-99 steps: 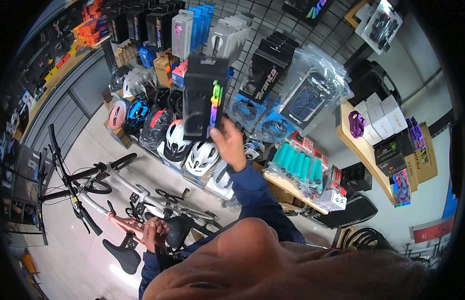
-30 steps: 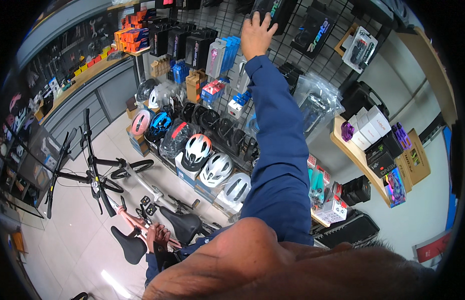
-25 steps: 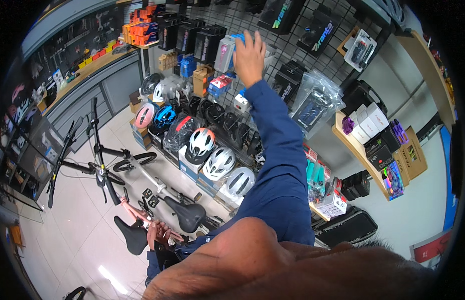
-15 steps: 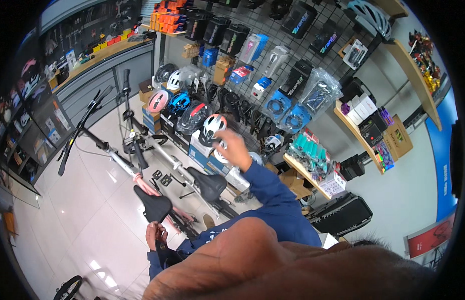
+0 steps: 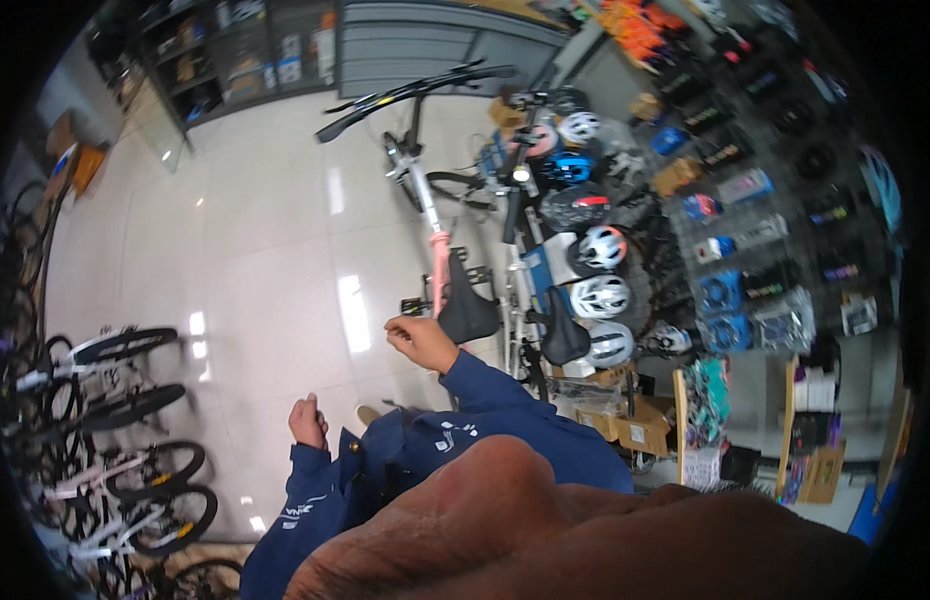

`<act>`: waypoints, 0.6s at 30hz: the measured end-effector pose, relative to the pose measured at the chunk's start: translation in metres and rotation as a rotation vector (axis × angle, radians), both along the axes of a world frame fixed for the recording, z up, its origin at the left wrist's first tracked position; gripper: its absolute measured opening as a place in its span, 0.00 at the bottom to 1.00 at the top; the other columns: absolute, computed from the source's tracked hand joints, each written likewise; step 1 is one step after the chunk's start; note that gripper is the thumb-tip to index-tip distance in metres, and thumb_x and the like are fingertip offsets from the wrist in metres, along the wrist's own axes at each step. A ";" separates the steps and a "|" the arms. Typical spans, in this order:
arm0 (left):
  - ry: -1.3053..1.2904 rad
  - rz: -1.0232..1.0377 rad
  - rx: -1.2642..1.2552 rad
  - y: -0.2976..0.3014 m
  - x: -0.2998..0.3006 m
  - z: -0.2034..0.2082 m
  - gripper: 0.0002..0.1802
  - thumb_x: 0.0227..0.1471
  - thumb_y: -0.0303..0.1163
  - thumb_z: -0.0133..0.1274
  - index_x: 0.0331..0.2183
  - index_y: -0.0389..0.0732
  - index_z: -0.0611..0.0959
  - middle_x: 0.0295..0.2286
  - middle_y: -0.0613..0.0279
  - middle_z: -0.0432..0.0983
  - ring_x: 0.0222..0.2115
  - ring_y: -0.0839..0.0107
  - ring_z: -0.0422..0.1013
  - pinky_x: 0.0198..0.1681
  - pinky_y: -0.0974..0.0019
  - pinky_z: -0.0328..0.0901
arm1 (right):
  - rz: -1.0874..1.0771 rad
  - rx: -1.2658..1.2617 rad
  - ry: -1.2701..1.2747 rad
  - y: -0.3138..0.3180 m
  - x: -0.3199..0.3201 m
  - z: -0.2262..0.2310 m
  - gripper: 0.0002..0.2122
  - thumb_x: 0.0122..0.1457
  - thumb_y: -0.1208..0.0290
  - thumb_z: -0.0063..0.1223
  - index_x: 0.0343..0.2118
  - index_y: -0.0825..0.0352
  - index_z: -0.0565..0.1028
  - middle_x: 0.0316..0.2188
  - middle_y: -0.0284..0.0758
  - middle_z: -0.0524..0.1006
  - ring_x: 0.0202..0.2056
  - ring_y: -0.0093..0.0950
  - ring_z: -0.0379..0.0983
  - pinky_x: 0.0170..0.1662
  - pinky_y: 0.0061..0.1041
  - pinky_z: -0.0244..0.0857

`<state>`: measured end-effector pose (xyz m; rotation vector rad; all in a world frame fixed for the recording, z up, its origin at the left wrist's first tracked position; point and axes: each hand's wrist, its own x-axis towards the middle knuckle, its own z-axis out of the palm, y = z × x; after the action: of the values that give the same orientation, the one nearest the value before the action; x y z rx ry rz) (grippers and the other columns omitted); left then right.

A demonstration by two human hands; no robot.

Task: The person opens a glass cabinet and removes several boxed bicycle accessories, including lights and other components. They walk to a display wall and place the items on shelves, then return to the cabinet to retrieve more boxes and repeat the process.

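My right hand (image 5: 423,343) hovers over the floor just left of a black saddle (image 5: 469,310), its fingers curled in and nothing visible in them. That saddle belongs to a pink-and-white bicycle (image 5: 440,265) with a black handlebar (image 5: 415,98) at its far end. Lower and to the left, in front of my body, my left hand (image 5: 308,420) is closed with the thumb pointing up; no object shows in it. To the right of the pink bicycle stands a second bicycle with a black saddle (image 5: 565,328). Both arms wear dark blue sleeves.
Several helmets, among them a white one (image 5: 599,297) and a blue one (image 5: 567,167), line the right side by a wall rack of packaged parts. More bicycles (image 5: 135,410) stand along the left. Cardboard boxes (image 5: 640,425) lie near right. Grey cabinets (image 5: 425,45) stand at the back.
The view has turned toward the left, bringing the row of bicycles in. My right hand has come down from in front of the helmets to beside the pink bicycle's saddle. The dark thing at my left hand no longer shows.
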<state>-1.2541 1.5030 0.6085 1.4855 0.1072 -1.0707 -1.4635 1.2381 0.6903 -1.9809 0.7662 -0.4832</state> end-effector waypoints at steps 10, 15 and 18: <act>-0.138 -0.083 0.037 -0.103 0.133 -0.012 0.27 0.62 0.36 0.62 0.18 0.50 0.64 0.11 0.73 0.60 0.09 0.81 0.51 0.12 0.70 0.46 | 0.015 0.170 0.020 -0.064 0.143 -0.074 0.11 0.62 0.70 0.62 0.44 0.71 0.81 0.32 0.43 0.85 0.34 0.30 0.85 0.39 0.27 0.78; -0.279 -0.007 0.068 -0.199 0.245 -0.002 0.27 0.62 0.37 0.63 0.18 0.50 0.65 0.12 0.73 0.60 0.10 0.82 0.51 0.12 0.70 0.46 | 0.234 0.079 0.061 -0.172 0.270 -0.070 0.13 0.60 0.66 0.63 0.44 0.68 0.80 0.31 0.42 0.84 0.35 0.40 0.84 0.40 0.35 0.77; -0.320 0.042 0.073 -0.247 0.306 0.001 0.26 0.62 0.38 0.63 0.18 0.49 0.65 0.12 0.73 0.61 0.10 0.82 0.52 0.12 0.70 0.47 | 0.413 -0.011 0.109 -0.235 0.372 -0.046 0.16 0.59 0.64 0.63 0.46 0.67 0.79 0.36 0.44 0.83 0.39 0.45 0.81 0.43 0.42 0.74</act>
<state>-0.9485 1.2555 0.6096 1.6946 -0.0482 -0.7915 -1.0916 1.0028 0.6442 -2.1173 0.3999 -0.1355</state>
